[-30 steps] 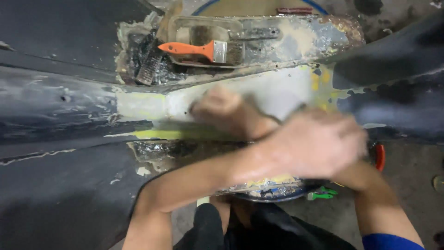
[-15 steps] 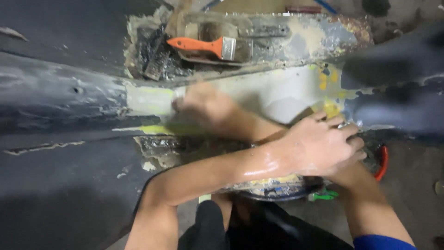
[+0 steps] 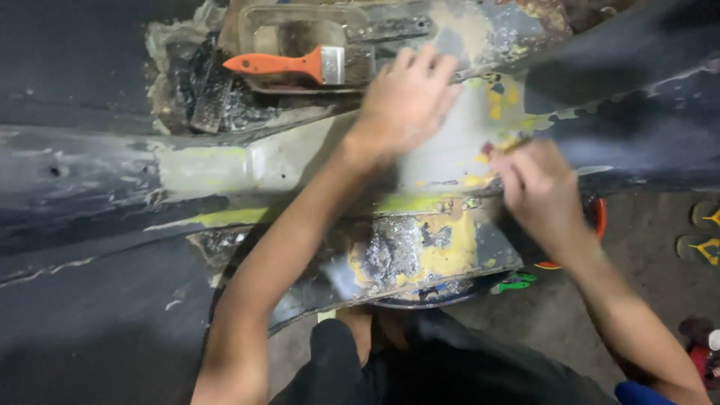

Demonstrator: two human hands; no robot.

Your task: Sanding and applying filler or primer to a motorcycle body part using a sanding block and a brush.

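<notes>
In the head view, the left hand (image 3: 409,101) lies flat with its fingers spread on the pale, filler-covered patch (image 3: 442,150) of a dark body panel (image 3: 82,187), palm down and gripping nothing. The right hand (image 3: 536,187) sits just to the right of that patch, at the panel's lower edge; its fingers are curled together, but motion blur hides whether they pinch anything, so I cannot tell. The patch runs across the middle of the panel, between the 2 hands and on toward the left, with yellow-green streaks along its lower edge.

Above the left hand stands a dirty tray (image 3: 255,30), and an orange-handled brush (image 3: 289,65) lies across it. Below the panel, near the person's knees, sits a smeared board (image 3: 427,251) with yellow and silver filler. 2 sandals (image 3: 705,232) lie on the floor at the far right.
</notes>
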